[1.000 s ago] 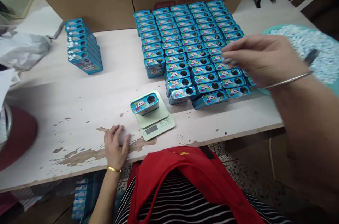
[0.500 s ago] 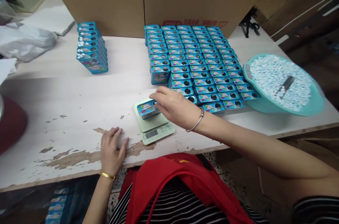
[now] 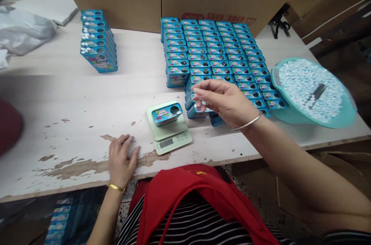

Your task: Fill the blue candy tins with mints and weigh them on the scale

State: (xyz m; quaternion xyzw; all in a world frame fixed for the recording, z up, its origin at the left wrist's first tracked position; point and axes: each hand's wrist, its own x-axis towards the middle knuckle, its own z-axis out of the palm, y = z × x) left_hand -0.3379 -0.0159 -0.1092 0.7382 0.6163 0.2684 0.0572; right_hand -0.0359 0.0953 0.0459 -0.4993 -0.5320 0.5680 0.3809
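A blue candy tin (image 3: pixel 166 114) labelled CARAMELO MACIZO stands on the pale green kitchen scale (image 3: pixel 153 129). At the dark opening in its top sits a small white candy (image 3: pixel 179 113). To the right of the scale, my right hand (image 3: pixel 224 100) hovers over the front of the tin rows, its fingers curled and closed around small white candies (image 3: pixel 203 102); how many is hidden. My left hand (image 3: pixel 122 160) rests on the worn table edge left of the scale, fingers stretched out, holding nothing.
Several rows of blue tins (image 3: pixel 207 53) fill the table's middle. A teal basin (image 3: pixel 349 111) of pale candies with a metal scoop (image 3: pixel 317 93) stands right. More tins (image 3: pixel 100 57), some topped with candies, stand left. A cardboard box (image 3: pixel 116 1) stands behind.
My right hand has moved right, away from the tin on the scale, uncovering its opening with a candy at it. My left hand stays in place. The view has shifted slightly.
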